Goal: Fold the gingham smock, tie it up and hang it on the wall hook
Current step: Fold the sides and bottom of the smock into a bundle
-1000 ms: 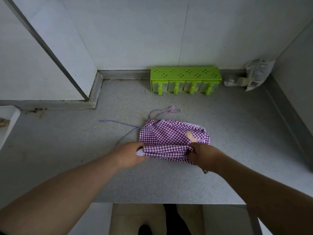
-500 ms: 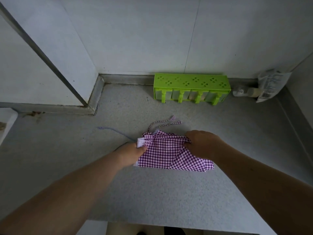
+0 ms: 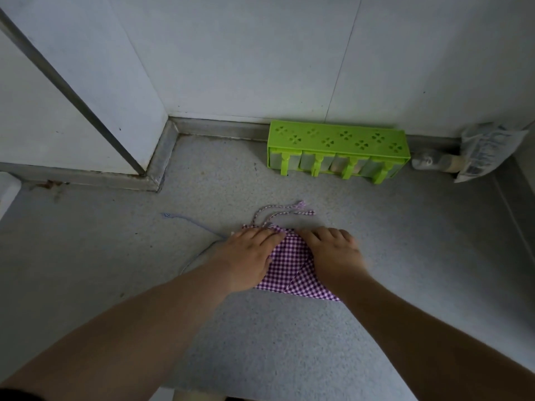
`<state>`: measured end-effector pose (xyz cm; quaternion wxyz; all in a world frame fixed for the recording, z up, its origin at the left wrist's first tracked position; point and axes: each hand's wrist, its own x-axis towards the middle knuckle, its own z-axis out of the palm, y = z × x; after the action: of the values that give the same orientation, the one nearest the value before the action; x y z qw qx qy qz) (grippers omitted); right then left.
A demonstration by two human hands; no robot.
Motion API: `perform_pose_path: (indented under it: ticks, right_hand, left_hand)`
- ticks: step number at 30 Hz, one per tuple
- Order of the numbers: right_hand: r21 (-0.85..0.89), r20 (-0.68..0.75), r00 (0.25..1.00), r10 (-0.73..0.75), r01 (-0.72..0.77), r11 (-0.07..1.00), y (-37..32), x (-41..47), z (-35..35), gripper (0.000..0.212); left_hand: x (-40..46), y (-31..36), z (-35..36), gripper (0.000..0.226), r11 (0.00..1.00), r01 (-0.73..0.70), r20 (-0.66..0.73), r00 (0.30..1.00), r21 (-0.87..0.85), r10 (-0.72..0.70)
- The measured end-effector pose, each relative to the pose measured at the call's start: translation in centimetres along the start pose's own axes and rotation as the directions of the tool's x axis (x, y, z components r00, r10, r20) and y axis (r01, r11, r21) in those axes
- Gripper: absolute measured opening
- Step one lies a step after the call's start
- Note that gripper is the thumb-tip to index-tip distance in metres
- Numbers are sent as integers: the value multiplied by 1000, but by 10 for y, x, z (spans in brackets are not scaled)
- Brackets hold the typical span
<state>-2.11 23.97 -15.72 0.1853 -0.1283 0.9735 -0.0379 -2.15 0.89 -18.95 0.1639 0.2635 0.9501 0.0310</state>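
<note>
The smock (image 3: 292, 264) lies folded into a small purple-check bundle on the grey counter (image 3: 260, 328), near the middle of the view. Much of it is covered: the left hand (image 3: 249, 256) lies flat on its left part, the right hand (image 3: 333, 253) flat on its right, fingers straight and pointing to the wall, both pressing down and grasping nothing. Only a wedge of cloth shows between them, with a diagonal fold edge running down it, and a corner that pokes out below the right wrist. The right hand is a little blurred.

Two check ties (image 3: 283, 211) trail from the top edge of the bundle toward the wall. A thin pale cord (image 3: 194, 224) runs off to the left and passes under the left hand, so where it joins the cloth cannot be seen.

Against the wall stands a green rack (image 3: 338, 140) with clover cut-outs in its top; pale containers sit in it, their contents too dim to make out. To its right a small bottle (image 3: 428, 162) lies on its side, touching a crinkled packet (image 3: 486, 149) whose print cannot be read. At the far left a white edge (image 3: 7, 189) is cut off by the frame. Both forearms run out at the bottom.
</note>
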Motion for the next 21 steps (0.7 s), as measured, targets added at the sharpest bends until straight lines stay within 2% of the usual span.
perform_pose_path:
  ticks: [3,6,10,14,17,21]
  right_hand:
    - [50,-10,998,64,-64,997,-1,-2,11,50]
    - [24,-53,997,54,-53,998,-1,0,15,49]
    - [-77,-95,995,-24,16,997,-5,12,6,45]
    - [-36,-150,967,-204,201,979,-19,24,-5,49]
    - [21,-160,942,-295,302,953,-42,50,-7,42]
    - [-2,-98,956,-276,278,961,-58,80,-9,30]
  left_hand:
    - [-1,-5,8,59,999,31,-40,999,7,-31]
    - [-3,-10,18,50,996,65,-120,990,-61,-72]
    - [-5,-12,36,36,992,78,-275,956,-98,-103]
    - [-6,-14,47,35,984,46,-418,901,-169,-114]
    - [-5,-18,51,34,979,27,-427,897,-202,-113]
    - [-5,-18,48,35,966,15,-431,893,-257,-128]
